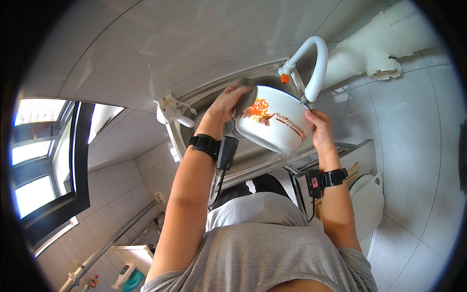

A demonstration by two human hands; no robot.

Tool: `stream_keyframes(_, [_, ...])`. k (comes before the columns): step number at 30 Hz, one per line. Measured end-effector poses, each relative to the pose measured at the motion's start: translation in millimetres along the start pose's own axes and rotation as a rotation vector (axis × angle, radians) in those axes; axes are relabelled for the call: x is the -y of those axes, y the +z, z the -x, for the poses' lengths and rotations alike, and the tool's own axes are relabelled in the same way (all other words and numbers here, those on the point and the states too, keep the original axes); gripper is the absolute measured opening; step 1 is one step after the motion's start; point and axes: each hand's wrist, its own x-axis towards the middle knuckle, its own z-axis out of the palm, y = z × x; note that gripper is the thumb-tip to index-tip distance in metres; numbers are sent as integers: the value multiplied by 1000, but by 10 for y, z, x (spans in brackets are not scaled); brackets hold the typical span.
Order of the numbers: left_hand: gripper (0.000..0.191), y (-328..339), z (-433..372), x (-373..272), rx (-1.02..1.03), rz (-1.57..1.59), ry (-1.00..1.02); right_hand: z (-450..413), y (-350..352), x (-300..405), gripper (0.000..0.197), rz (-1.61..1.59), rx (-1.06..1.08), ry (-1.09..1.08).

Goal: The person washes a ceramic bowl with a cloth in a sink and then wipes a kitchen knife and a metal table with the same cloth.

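A white enamel basin [271, 126] with an orange flower print and a dark blue rim is held tilted on its side over the metal sink [204, 168]. My right hand [320, 127] grips its rim on the right, thumb on the outer wall. A grey scouring pad [246, 98] is in my left hand [228, 100], pressed to the basin's outer side by the flower. The white curved faucet [321, 65] reaches over the basin's far right edge, its spout close to the rim. The basin's inside faces away and is hidden.
A white cloth-like item [168, 109] hangs on the sink's left corner. Thick white drain pipes [365, 47] run at the back right. A white cutting board [368, 200] stands right of my right forearm. An open window [54, 157] is at the left.
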Motion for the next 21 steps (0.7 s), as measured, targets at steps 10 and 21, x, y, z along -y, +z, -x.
stream_keyframes(10, [9,28,115,-81,121,-57,5,9,-95,125,19,79,113,59])
stream_keyframes(21, [34,374,225,22,-20,-456,129,-37,232,121,20,597,69,-75])
